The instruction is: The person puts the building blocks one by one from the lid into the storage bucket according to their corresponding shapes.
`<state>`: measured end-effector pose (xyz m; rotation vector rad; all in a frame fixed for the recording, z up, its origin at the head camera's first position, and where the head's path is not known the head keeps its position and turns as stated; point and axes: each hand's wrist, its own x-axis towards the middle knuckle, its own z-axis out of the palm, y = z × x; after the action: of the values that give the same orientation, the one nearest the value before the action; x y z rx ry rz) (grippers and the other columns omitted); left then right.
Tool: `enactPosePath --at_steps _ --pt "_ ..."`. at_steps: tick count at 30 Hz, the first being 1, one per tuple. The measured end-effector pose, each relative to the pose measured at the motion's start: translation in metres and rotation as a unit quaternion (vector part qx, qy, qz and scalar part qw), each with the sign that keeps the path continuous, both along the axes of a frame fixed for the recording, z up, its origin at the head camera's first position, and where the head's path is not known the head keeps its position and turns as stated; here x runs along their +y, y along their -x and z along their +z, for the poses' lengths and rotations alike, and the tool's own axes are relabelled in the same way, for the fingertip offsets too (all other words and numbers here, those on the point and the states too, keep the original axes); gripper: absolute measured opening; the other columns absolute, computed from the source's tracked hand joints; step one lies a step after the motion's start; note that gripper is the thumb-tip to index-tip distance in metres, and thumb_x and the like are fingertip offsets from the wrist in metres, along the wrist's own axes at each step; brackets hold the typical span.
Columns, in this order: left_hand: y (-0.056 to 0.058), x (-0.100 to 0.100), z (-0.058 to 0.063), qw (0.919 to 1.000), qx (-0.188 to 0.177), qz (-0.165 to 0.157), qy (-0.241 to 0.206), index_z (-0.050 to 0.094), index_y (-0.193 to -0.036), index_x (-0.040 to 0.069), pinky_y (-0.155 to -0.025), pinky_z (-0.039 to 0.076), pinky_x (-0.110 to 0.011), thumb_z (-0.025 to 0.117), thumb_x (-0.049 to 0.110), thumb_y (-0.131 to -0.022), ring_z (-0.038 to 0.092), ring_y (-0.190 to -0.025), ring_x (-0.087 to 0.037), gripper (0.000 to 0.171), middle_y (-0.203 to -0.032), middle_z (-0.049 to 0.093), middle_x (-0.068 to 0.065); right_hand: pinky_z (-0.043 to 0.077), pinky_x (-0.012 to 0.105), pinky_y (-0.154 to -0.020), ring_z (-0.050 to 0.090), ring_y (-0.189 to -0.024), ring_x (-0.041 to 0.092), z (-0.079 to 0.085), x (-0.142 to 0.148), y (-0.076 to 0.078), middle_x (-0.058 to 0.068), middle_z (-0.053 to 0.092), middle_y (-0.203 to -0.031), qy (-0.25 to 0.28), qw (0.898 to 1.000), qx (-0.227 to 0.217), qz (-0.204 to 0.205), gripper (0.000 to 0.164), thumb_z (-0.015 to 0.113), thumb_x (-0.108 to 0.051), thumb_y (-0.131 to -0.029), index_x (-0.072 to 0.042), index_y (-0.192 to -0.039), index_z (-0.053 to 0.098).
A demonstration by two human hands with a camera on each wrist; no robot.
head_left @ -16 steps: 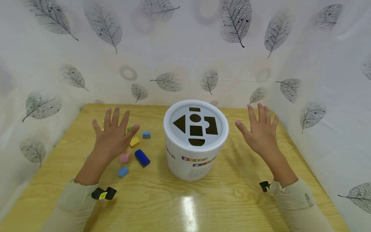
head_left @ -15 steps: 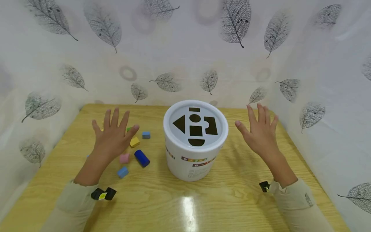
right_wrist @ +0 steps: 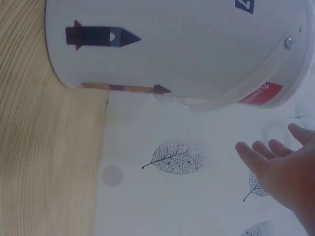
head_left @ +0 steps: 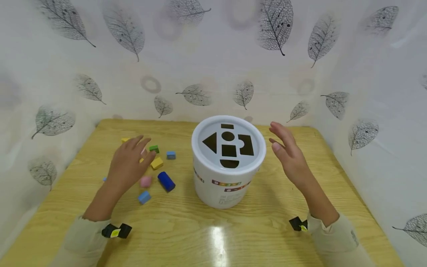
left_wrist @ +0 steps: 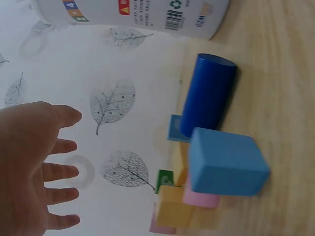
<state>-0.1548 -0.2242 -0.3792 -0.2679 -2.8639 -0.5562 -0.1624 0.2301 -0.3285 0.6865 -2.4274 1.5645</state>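
Observation:
A white bucket (head_left: 218, 196) stands mid-table, its lid (head_left: 213, 159) cut with a triangle, circle, square and other shaped holes. My left hand (head_left: 128, 163) hovers over the scattered blocks left of it, fingers relaxed and holding nothing. Near that hand lie a dark blue cylinder (head_left: 166, 181), a light blue block (head_left: 144, 197), a pink block (head_left: 145, 181), a yellow block (head_left: 156, 163) and a green block (head_left: 154, 148). Just right of the lid my right hand (head_left: 293, 159) is raised, fingers loosely bent, with nothing in it. The bucket's handle (right_wrist: 246, 81) hangs down its side.
Another light blue block (head_left: 171, 155) lies between the green block and the bucket. A yellow piece (head_left: 125, 140) shows beyond the left hand. Leaf-patterned cloth (head_left: 213, 66) surrounds the wooden table (head_left: 173, 233) at the back and both sides.
Both hands have gone from spread fingers to looser, slightly bent ones. The right hand has turned inward and come nearer the bucket; the left has lowered toward the blocks. The head view shifted slightly.

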Motion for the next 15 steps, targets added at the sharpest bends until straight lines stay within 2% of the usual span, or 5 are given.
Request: enactPosePath --at_steps 2,7,11,15 --pt "-0.002 -0.002 -0.005 0.9998 -0.006 -0.006 -0.02 0.045 -0.15 0.006 -0.109 0.028 -0.072 0.054 0.036 -0.105 0.033 -0.143 -0.047 0.055 -0.157 0.037 -0.023 0.038 0.019 -0.112 0.033 -0.145 0.017 0.001 -0.006 -0.003 0.007 0.028 -0.161 0.025 0.999 0.007 0.024 0.053 0.041 -0.007 -0.106 -0.014 -0.158 0.032" --pt "0.0 -0.007 -0.018 0.9991 -0.005 -0.01 -0.041 0.051 -0.146 0.007 -0.107 0.032 -0.07 0.059 0.031 -0.103 0.04 -0.138 -0.047 0.05 -0.153 0.045 -0.021 0.039 0.015 -0.109 0.034 -0.144 0.014 -0.004 -0.017 -0.006 0.008 0.028 -0.161 0.061 0.996 0.011 0.061 0.055 0.043 0.002 -0.102 -0.007 -0.156 0.036" --pt "0.008 -0.011 -0.027 0.9991 -0.013 -0.01 -0.039 0.052 -0.145 0.009 -0.104 0.035 -0.071 0.061 0.028 -0.102 0.042 -0.136 -0.046 0.048 -0.15 0.048 -0.02 0.042 0.016 -0.106 0.036 -0.142 0.016 -0.011 -0.02 -0.008 0.009 0.027 -0.161 0.076 0.994 0.015 0.081 0.059 0.045 0.008 -0.098 -0.003 -0.155 0.035" --pt "0.02 -0.015 -0.033 0.9993 -0.026 -0.006 -0.027 0.053 -0.144 0.01 -0.102 0.036 -0.072 0.06 0.028 -0.102 0.041 -0.133 -0.048 0.046 -0.148 0.05 -0.021 0.042 0.017 -0.105 0.038 -0.14 0.015 -0.015 -0.022 -0.009 0.01 0.028 -0.161 0.075 0.994 0.016 0.078 0.057 0.048 0.004 -0.099 -0.004 -0.154 0.038"
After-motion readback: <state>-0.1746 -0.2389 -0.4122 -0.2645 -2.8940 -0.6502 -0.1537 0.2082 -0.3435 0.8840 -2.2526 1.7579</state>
